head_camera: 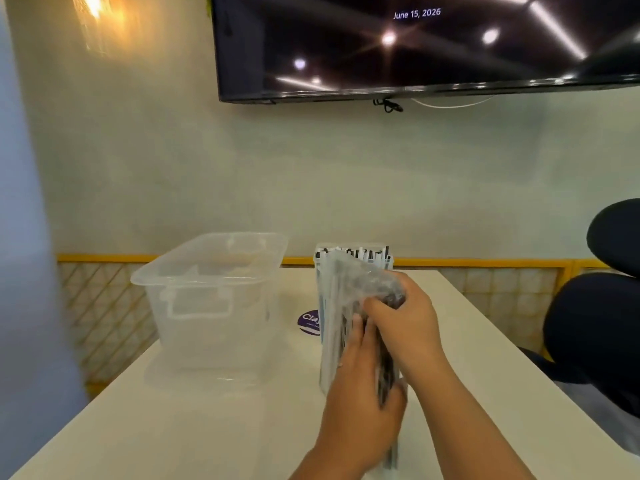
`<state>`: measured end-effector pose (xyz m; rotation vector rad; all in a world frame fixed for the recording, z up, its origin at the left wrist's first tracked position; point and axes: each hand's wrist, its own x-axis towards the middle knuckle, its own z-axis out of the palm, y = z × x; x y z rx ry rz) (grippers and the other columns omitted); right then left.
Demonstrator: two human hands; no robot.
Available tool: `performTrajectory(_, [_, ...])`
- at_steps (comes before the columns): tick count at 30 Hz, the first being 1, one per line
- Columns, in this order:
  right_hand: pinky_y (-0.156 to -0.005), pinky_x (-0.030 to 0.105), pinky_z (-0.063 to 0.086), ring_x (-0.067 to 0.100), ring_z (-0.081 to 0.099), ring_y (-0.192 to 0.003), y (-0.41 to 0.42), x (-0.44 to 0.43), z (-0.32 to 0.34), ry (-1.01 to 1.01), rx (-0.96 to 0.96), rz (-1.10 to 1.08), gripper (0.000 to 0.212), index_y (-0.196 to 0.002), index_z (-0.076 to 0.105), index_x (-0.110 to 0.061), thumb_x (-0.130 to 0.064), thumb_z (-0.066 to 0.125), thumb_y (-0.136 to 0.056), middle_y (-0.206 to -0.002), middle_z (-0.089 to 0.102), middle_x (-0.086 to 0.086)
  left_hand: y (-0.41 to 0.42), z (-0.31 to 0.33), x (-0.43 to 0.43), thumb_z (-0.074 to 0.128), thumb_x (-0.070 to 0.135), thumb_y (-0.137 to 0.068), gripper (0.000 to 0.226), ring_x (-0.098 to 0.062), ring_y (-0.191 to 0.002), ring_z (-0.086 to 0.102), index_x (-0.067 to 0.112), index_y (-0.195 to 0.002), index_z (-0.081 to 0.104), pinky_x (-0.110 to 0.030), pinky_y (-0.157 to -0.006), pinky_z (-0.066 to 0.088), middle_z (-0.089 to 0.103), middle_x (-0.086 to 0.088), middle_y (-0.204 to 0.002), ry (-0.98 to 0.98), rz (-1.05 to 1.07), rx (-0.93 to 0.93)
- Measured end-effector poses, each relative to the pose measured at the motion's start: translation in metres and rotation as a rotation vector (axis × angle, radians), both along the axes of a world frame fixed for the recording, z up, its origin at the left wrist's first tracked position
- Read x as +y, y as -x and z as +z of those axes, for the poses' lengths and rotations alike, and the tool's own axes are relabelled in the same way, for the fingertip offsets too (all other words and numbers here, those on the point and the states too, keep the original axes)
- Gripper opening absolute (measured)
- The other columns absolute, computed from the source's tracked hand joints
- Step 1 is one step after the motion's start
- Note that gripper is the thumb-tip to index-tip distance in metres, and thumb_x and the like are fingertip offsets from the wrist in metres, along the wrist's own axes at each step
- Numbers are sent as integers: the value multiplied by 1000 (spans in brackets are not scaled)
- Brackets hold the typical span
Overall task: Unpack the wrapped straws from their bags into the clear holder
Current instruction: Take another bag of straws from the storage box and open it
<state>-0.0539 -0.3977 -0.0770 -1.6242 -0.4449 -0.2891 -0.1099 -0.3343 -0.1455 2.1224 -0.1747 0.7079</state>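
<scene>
A clear plastic bag of wrapped straws (pixel 337 306) stands upright in front of me, blurred by motion. My left hand (pixel 360 393) grips the lower part of the bundle, fingers curled round it. My right hand (pixel 401 317) pinches the crumpled top of the bag near its upper right. Just behind the bag stands the clear holder (pixel 353 256) with several wrapped straws, black and white at their tips, sticking up from it. Most of the holder is hidden by the bag and my hands.
A large clear plastic tub (pixel 211 296) sits on its lid at the left of the white table (pixel 194 427). A round purple sticker (pixel 308 322) lies between tub and bag. A dark chair (pixel 599 323) stands at the right; a wall screen hangs above.
</scene>
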Motion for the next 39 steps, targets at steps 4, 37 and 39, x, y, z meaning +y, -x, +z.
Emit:
performTrajectory(4, [-76,38,53,24,67,-82,-13,-26,-1,-146,78,67,20,-87,67,-19,-2,68,-77,-85,71,7,6,-2,23,64,20,-85,47,17,-107,51,43,-122,46,-8,-94,42,57,27,-114,210,149,-123])
performTrajectory(37, [-94,23,40,15,48,-112,5,-10,-78,467,-841,-100,23,-90,73,-23,-36,57,-80,-115,63,-5,14,17,69,65,31,-83,18,-20,-96,67,24,-100,66,-46,-95,49,74,1,-95,718,25,319])
performTrajectory(39, [-90,18,41,14,51,-104,3,-10,-78,439,-880,-134,21,-85,73,-19,-31,57,-83,-107,67,-2,13,17,68,65,32,-83,21,-19,-97,66,24,-102,66,-45,-96,48,73,1,-98,706,19,323])
